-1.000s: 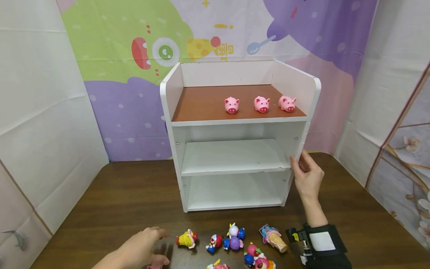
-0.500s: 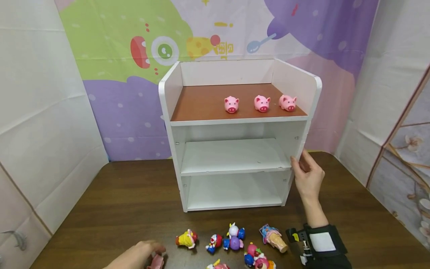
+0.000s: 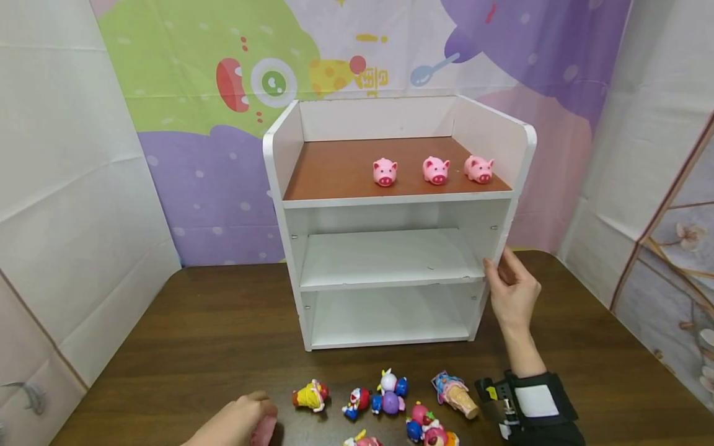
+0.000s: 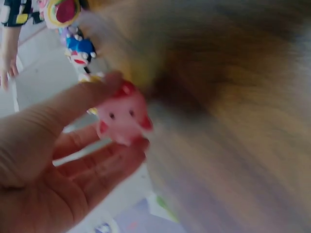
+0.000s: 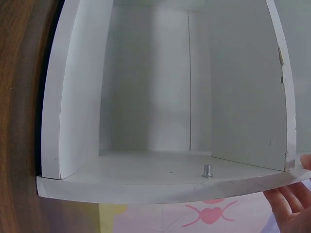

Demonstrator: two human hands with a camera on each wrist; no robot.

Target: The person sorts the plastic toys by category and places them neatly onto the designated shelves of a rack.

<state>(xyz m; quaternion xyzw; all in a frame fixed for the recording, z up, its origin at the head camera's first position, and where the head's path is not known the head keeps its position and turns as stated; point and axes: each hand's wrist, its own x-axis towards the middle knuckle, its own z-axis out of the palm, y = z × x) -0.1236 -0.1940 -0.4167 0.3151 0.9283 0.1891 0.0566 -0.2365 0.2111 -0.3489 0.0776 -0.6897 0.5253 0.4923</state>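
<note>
My left hand (image 3: 237, 422) is low at the front left of the table, pinching a pink toy pig (image 4: 123, 115) between thumb and fingers. In the left wrist view the pig's eyes and red ears show. My right hand (image 3: 513, 296) grips the right side panel of a small white shelf unit (image 3: 385, 257), thumb on the front edge and fingers behind it. Three more pigs stand on the unit's brown top board: a left pig (image 3: 385, 172), a middle pig (image 3: 436, 170) and a right pig (image 3: 478, 169).
Several small toys lie before the unit: a yellow-clad figure (image 3: 310, 396), a red and blue figure (image 3: 356, 403), a white-headed figure (image 3: 392, 383) and an ice-cream cone toy (image 3: 455, 394). A metal shelf pin (image 5: 207, 171) sticks out of the side panel. A patterned curtain hangs behind.
My left hand first drew back toward the front edge, then came slightly right, with the pig turning in its fingers. My right hand keeps its grip on the shelf unit.
</note>
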